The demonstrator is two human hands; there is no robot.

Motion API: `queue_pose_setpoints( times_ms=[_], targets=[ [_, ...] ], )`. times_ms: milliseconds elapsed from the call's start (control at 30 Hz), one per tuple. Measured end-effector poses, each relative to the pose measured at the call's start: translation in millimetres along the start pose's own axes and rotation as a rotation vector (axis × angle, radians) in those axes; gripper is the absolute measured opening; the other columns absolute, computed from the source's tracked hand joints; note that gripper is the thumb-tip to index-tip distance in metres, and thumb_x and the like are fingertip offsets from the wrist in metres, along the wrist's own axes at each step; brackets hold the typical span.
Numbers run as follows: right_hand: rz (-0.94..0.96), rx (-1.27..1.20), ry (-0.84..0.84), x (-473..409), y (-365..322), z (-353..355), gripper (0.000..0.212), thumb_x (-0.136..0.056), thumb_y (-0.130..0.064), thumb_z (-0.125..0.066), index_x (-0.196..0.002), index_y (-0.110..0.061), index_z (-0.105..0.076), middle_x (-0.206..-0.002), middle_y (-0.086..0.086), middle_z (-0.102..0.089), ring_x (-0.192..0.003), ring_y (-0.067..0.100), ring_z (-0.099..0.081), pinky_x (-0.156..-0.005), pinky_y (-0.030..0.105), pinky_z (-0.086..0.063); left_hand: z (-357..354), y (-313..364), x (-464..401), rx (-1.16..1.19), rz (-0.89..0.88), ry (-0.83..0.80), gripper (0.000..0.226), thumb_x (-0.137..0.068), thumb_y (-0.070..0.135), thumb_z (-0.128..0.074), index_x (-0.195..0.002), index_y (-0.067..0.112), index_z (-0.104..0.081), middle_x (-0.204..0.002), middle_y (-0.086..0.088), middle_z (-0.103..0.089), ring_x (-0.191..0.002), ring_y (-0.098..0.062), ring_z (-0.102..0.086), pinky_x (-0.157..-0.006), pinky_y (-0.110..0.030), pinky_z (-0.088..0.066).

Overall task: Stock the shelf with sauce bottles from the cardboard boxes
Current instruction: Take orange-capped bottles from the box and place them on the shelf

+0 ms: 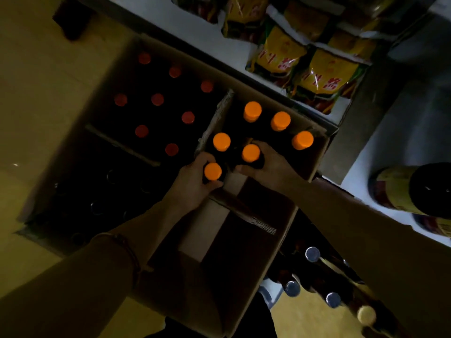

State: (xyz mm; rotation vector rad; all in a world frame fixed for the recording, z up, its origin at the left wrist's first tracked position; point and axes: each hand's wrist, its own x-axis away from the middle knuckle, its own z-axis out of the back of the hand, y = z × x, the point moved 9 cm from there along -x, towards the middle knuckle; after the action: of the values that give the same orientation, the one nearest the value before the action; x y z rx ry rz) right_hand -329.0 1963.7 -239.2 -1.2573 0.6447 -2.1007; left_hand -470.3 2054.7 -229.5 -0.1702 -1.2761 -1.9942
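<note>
The left hand [192, 189] grips an orange-capped bottle [212, 171], the right hand [268, 164] grips another orange-capped one [251, 153], both inside the right cardboard box [280, 242]. Red-capped bottles [157, 99] fill the left box; the shelf [190, 23] lies beyond.

Yellow plastic pouches with red lettering [324, 71] lie in white display trays [340, 111] at the top right, packed side by side. A glossy yellowish floor [36, 81] fills the left side. A dark, blurred block [72, 17] sits on it near the top left.
</note>
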Motion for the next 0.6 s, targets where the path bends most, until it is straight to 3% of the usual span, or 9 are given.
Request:
queue_pose_setpoints(
  times_ms=[67, 133, 233, 300, 367, 500, 600],
  targets=[
    [0.031, -0.067, -0.025, -12, 8, -12, 0.079, -0.084, -0.031, -0.075, -0.149, -0.018, -0.033, -0.153, 0.005, -0.036, -0.139, 0.026, -0.036, -0.112, 0.047, -0.035, -9, -2, -6, 0.002, -0.029, -0.054, 0.042, -0.08, 0.011, -0.076, -0.115, 0.012, -0.052, -0.114, 0.002, -0.058, -0.103, -0.012, -0.053, -0.084, -0.025, -0.042],
    [0.025, -0.122, -0.007, -25, 18, -19, 0.073, -0.082, -0.02, -0.077, -0.144, -0.014, -0.039, -0.146, 0.004, -0.044, -0.134, 0.023, -0.041, -0.107, 0.038, -0.038, -18, -8, -15, 0.009, -0.021, -0.12, 0.041, -0.077, 0.01, -0.078, -0.113, 0.015, -0.058, -0.13, 0.0, -0.057, -0.118, -0.014, -0.052, -0.093, -0.025, -0.04],
    [-0.008, -0.168, 0.086, -41, 33, -15, 0.059, -0.08, -0.012, -0.078, -0.13, -0.009, -0.047, -0.129, 0.004, -0.051, -0.12, 0.02, -0.047, -0.084, 0.02, -0.034, -29, -22, -31, 0.05, 0.009, -0.176, 0.047, -0.073, 0.006, -0.081, -0.114, 0.019, -0.062, -0.142, 0.005, -0.048, -0.124, -0.003, -0.043, -0.092, -0.009, -0.031],
    [0.018, -0.163, 0.131, -48, 36, -15, 0.051, -0.078, -0.011, -0.079, -0.119, -0.008, -0.048, -0.109, -0.003, -0.051, -0.107, 0.018, -0.048, -0.075, 0.021, -0.032, -36, -27, -37, 0.069, 0.001, -0.191, 0.049, -0.071, 0.005, -0.082, -0.113, 0.021, -0.063, -0.138, 0.006, -0.048, -0.119, 0.0, -0.042, -0.084, 0.003, -0.03],
    [0.071, -0.146, 0.167, -50, 32, -16, 0.05, -0.077, -0.011, -0.079, -0.118, -0.009, -0.05, -0.105, -0.003, -0.052, -0.106, 0.019, -0.049, -0.078, 0.024, -0.035, -42, -29, -42, 0.052, -0.027, -0.21, 0.05, -0.07, 0.005, -0.082, -0.114, 0.018, -0.063, -0.127, 0.006, -0.048, -0.111, 0.0, -0.044, -0.077, 0.009, -0.028],
    [0.096, 0.028, 0.19, -42, 35, -20, 0.06, -0.079, -0.017, -0.079, -0.134, -0.013, -0.054, -0.135, 0.016, -0.049, -0.127, 0.028, -0.045, -0.1, 0.03, -0.037, -47, -30, -47, 0.011, -0.047, -0.241, 0.045, -0.071, 0.007, -0.082, -0.112, 0.011, -0.063, -0.121, 0.007, -0.046, -0.107, -0.001, -0.044, -0.073, 0.01, -0.026],
    [0.084, -0.019, 0.245, -29, 34, -25, 0.053, -0.078, -0.018, -0.079, -0.128, -0.012, -0.061, -0.132, 0.014, -0.056, -0.124, 0.027, -0.051, -0.1, 0.024, -0.038, -41, -28, -42, 0.006, -0.068, -0.165, 0.038, -0.073, 0.01, -0.082, -0.107, 0.009, -0.066, -0.118, 0.009, -0.05, -0.109, -0.002, -0.047, -0.077, 0.009, -0.026]
  ],
)
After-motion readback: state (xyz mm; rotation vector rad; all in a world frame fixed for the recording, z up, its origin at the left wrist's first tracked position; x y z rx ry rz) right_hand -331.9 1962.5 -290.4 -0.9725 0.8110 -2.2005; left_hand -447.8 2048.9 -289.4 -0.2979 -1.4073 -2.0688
